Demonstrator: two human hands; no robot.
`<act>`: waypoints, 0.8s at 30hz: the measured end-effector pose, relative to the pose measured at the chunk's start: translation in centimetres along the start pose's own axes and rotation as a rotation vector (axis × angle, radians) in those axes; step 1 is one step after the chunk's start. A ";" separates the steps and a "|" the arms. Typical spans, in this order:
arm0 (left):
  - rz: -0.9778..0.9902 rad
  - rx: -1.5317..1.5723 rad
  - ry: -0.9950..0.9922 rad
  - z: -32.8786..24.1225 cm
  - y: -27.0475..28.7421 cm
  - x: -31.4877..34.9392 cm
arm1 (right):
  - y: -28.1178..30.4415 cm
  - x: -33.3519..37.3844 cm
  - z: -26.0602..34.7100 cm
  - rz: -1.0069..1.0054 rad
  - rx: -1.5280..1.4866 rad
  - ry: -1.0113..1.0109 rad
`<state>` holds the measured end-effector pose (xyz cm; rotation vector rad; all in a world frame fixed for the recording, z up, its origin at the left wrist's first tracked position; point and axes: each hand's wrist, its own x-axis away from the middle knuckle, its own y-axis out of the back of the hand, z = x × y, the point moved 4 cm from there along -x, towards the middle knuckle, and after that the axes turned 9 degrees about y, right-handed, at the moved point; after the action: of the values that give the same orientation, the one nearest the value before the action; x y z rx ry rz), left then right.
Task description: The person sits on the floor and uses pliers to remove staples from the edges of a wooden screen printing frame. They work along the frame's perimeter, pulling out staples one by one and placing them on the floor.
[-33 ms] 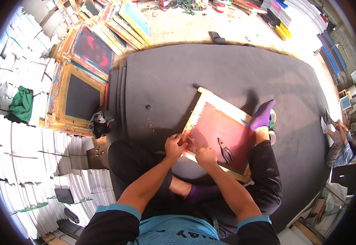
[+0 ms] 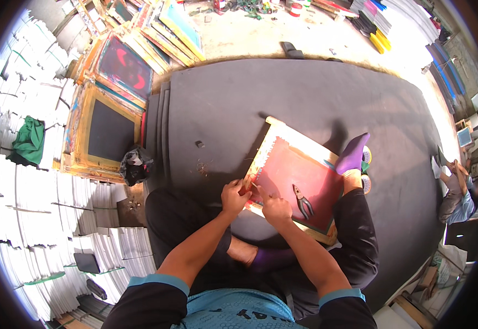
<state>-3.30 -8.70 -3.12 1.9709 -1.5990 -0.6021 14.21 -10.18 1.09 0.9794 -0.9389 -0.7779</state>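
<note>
A wooden screen-printing frame (image 2: 304, 138) with reddish mesh lies tilted across the dark mat in front of me. My left hand (image 2: 234, 197) is closed at its left rail, fingers wrapped on the wood. Close beside it, my right hand (image 2: 276, 210) is curled over the near left part of the frame, index finger stretched toward that rail. Something thin and pale shows by that fingertip, too small to name. Pliers (image 2: 303, 203) with dark handles rest on the mesh to the right of my right hand. My purple-socked foot (image 2: 353, 153) is against the frame's far right corner.
More screen frames (image 2: 112, 123) lean at the left, beside a black plastic bag (image 2: 136, 165). Tall stacks of white sheets (image 2: 25, 192) line the left side. A small dark block (image 2: 199, 144) sits on the mat (image 2: 304, 88). Another person (image 2: 458, 192) sits at the far right.
</note>
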 end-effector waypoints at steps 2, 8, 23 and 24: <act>-0.009 -0.020 0.011 0.5 0.2 0.3 | 0.5 -0.4 0.4 0.016 -0.093 -0.024; -0.013 -0.026 0.003 0.5 0.1 -1.0 | -1.1 -1.8 -1.0 -0.182 -0.205 0.054; 0.018 0.029 0.000 0.2 0.8 -1.0 | 0.4 -0.9 -0.4 -0.124 -0.066 -0.009; 0.018 0.024 0.002 0.2 0.8 -1.0 | 0.4 -1.0 -0.4 -0.121 -0.066 -0.012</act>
<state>-4.25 -7.85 -2.70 1.9717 -1.6277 -0.5760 14.22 -9.05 1.11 0.9815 -0.8644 -0.9120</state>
